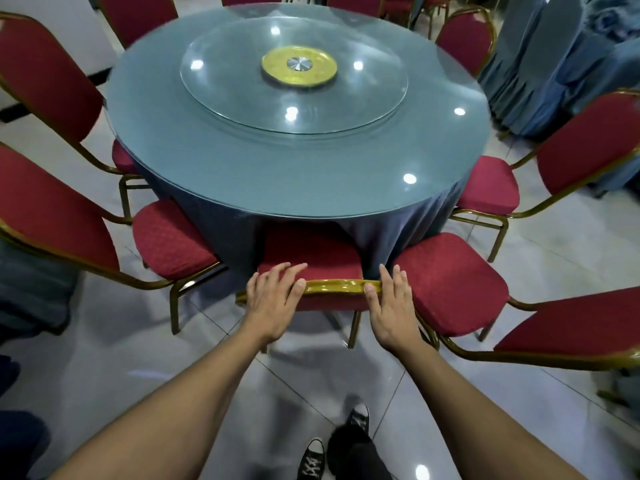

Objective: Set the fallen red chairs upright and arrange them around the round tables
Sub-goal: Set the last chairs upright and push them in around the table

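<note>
Left hand [273, 299] and right hand [389, 304] both flat on gold top rail [334, 286] of near chair [311, 258], fingers straight and loosely spread, thumbs along rail's near face; pressing rather than clasping, though whether thumbs hook under rail cannot be told from this angle. Chair upright at 6 o'clock of round table [298, 161], seat partly under blue tablecloth [381, 237]. Neighbouring red chairs upright at 7 o'clock [173, 237] and 5 o'clock [450, 282], seats close on either side, more at 9 o'clock [45, 77] and 3 o'clock [491, 188]. Step in hand, by judgement: seating this chair into its place in the ring. Next move likely calls for straight push toward 12 o'clock, even on both hands, keeping clear of 5 o'clock seat, then release.
</note>
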Demonstrator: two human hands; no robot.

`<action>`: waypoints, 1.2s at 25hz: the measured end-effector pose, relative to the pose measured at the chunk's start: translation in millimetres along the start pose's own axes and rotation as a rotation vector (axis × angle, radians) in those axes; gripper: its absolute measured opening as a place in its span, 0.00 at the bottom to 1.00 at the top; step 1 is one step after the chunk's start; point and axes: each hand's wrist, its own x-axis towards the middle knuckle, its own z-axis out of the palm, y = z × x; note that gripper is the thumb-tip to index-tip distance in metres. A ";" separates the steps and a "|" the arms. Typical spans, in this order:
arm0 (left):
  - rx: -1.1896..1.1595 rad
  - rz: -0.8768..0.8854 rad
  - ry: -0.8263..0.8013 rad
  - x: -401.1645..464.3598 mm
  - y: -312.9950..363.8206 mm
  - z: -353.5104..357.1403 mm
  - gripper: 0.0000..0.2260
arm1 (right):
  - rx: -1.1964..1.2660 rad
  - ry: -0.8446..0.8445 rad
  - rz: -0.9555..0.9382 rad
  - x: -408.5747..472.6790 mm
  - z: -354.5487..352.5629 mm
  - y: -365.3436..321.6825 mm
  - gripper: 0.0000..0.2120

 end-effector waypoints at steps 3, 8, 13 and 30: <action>0.005 -0.005 0.012 21.7 -1.7 -2.0 0.28 | 0.005 0.016 0.005 23.3 0.9 -4.5 0.40; 0.004 -0.007 0.029 58.4 -8.4 -9.5 0.28 | -0.003 -0.035 0.003 60.7 -4.3 -16.8 0.38; 0.088 -0.058 0.006 61.6 -2.0 -12.1 0.28 | 0.011 -0.095 0.001 73.6 -10.9 -13.5 0.32; 0.007 0.086 0.068 -15.0 309.7 123.8 0.12 | 0.066 0.011 -0.051 -25.9 -221.8 200.3 0.22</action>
